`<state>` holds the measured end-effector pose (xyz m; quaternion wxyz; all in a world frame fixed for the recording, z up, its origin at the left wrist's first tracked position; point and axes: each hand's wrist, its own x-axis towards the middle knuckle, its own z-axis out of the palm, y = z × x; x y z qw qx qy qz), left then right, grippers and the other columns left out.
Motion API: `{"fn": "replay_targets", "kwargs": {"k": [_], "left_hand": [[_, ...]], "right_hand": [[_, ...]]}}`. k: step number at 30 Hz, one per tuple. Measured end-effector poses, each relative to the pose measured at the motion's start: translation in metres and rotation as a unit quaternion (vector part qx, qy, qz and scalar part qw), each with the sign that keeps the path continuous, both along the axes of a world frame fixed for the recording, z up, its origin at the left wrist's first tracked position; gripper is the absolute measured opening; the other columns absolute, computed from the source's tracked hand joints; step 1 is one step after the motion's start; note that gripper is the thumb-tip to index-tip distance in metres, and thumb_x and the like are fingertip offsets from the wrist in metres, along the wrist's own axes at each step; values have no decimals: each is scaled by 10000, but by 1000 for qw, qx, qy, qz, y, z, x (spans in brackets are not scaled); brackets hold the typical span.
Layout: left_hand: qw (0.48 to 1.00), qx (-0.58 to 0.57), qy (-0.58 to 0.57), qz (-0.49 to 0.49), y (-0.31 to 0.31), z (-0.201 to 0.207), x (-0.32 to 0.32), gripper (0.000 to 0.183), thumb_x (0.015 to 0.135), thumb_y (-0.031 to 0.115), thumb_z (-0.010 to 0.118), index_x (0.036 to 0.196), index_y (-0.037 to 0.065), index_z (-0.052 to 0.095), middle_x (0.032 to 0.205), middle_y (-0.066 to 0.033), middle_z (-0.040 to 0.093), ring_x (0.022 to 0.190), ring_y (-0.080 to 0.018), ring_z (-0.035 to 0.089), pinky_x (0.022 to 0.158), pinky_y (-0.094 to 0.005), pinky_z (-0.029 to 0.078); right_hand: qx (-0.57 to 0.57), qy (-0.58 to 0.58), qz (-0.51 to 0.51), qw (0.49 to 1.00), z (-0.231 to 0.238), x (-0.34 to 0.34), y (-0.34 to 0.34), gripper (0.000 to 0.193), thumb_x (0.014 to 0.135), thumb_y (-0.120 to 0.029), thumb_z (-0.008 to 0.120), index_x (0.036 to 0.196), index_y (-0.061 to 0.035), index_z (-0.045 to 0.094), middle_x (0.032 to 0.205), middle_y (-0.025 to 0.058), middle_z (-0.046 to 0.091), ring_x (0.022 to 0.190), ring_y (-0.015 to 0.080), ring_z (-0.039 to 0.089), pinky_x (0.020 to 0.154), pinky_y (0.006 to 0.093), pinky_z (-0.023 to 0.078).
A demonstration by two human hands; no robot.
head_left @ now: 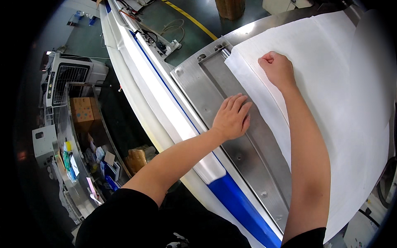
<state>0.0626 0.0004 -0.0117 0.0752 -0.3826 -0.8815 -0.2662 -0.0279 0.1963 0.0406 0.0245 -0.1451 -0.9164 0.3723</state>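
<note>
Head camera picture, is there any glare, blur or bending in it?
Head view: a bright glare spot on the far edge of the metal table; the white sheet goes hazy at upper right; the long white cover bows with fisheye distortion; the outer rim falls to black; the left hand and right hand look fairly sharp.

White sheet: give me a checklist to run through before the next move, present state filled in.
1. Left hand open: ok, no object shows in it.
2. Left hand touching the metal plate: cannot tell; it is over it, but contact is unclear.
3. Right hand over the white sheet: ok, curled into a fist.
4. Right hand gripping the sheet: cannot tell, its underside is hidden.
5. Sheet's left edge fully visible: not ok, the right forearm covers part.
6. Metal rod end visible at the sheet's far left corner: ok.
</note>
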Motion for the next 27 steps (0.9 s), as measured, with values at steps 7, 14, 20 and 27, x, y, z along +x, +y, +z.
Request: {"fn": "replay_targets", "kwargs": {"k": [7,14,20,27], "left_hand": [[999,21,-48,-3,1,4,-4,398,762,131,595,1146,54,525,1191,-144,508,1150,-331,473,981,-445,361],[992,58,108,37,13,26,-94,507,755,117,593,1249,87,479,1279,-128,492,1172,-309,473,1017,-439,336],[985,-24,171,-16,12,18,-129,458,776,107,567,1229,106,502,1280,-67,507,1239,-235,448,1045,-423,319],[986,-2,165,-26,8,14,-133,376,783,124,574,1158,112,541,1245,-54,534,1225,-227,456,1032,-420,330]], "right_hand": [[41,39,-33,998,-5,4,-5,171,791,-256,610,834,-102,673,792,91,682,737,300,646,670,391,509],[99,52,-48,993,-9,10,-4,152,806,-270,615,828,-130,670,777,72,678,710,290,643,644,391,505],[114,50,-46,991,-10,8,0,155,818,-276,612,832,-133,671,789,68,680,703,276,645,645,382,506],[121,50,-41,991,-12,7,2,161,824,-273,615,837,-124,674,772,67,681,695,259,650,636,360,510]]}}
